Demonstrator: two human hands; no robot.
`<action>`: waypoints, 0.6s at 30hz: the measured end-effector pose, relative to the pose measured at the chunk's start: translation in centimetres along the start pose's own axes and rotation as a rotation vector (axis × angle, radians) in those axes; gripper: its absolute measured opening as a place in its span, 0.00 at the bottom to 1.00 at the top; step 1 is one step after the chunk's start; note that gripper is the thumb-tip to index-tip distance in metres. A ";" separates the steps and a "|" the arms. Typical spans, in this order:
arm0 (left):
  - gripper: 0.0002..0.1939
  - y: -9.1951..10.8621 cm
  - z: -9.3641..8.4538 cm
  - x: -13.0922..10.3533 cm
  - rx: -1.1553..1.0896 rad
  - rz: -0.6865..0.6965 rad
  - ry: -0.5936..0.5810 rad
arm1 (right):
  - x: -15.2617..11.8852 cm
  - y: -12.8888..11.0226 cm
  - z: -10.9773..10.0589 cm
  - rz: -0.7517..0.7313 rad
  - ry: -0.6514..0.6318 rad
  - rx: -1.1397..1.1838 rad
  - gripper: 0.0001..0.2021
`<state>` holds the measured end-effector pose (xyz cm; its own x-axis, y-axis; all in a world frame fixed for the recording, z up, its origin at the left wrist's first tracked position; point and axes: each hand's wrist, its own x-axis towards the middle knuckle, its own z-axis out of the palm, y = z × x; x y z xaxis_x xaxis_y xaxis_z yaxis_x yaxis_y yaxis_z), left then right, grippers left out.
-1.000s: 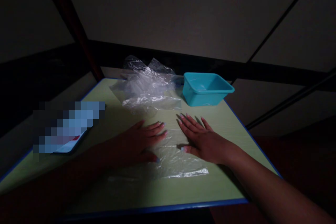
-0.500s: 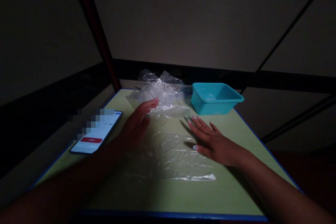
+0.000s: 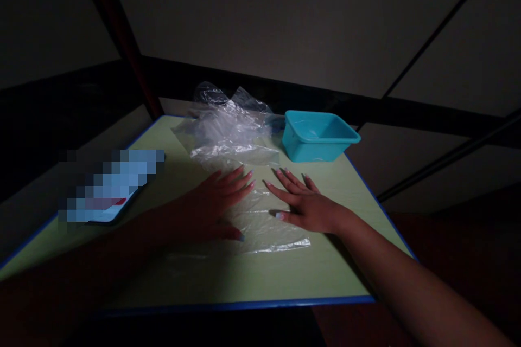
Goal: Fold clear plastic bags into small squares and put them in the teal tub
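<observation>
A clear plastic bag (image 3: 264,227) lies spread on the table, creased, its near edge catching the light. My left hand (image 3: 215,206) rests palm down over the left part of this bag with fingers spread and holds nothing. On the bag's right side my right hand (image 3: 305,203) is also palm down, fingers apart and empty. Just beyond the fingertips is a crumpled heap of clear plastic bags (image 3: 232,130). Part of the flat bag is hidden under my left hand and in its shadow.
A turquoise plastic basin (image 3: 315,149) stands at the back right of the pale green, blue-edged table (image 3: 260,282). At the left edge lies a phone (image 3: 118,209), partly blurred out. A wall (image 3: 264,21) rises behind the table.
My left hand has come down from above onto the bag, turning palm down with its fingers spread. My right hand stays on the bag's right side. The camera view has shifted slightly.
</observation>
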<state>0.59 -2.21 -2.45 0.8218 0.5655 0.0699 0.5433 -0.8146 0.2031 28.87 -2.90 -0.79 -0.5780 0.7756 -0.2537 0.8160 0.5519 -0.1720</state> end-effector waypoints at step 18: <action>0.51 -0.3 0.2 -0.2 0.069 -0.060 -0.116 | -1.1 -1.4 -0.3 -0.119 -0.013 0.021 0.36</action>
<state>0.34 -2.10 -2.70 0.7994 0.5983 -0.0546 0.5996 -0.7887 0.1359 28.41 -4.44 0.06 -0.6711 0.7006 -0.2424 0.7413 0.6334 -0.2219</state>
